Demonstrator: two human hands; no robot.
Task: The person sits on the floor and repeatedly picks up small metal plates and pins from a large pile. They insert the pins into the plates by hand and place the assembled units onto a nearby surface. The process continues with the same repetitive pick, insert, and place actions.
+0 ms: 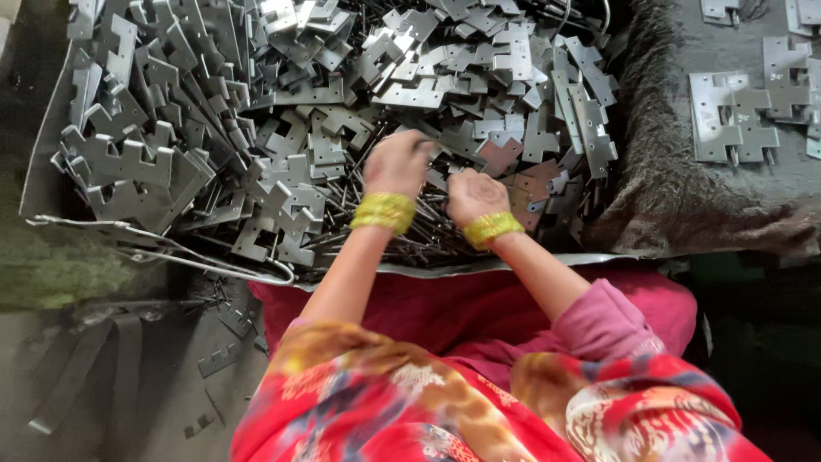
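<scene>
Both hands in heap of grey metal hinge plates (342, 111) w/ thin pins (402, 235), left hand (398, 162) pinching sth small, right hand (475, 195) curled, grip unclear, finished hinges (735, 115) on cloth (684, 197) at right.

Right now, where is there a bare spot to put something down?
On the grey cloth, between the tray's right edge and the joined hinges. The tray is crowded with hinge plates and pins around the left hand and right hand.

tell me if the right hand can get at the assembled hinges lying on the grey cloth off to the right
Probably yes, with a stretch. The right hand is in the pile of hinge plates, nothing lies between it and the assembled hinges, only a raised fold of grey cloth.
</scene>
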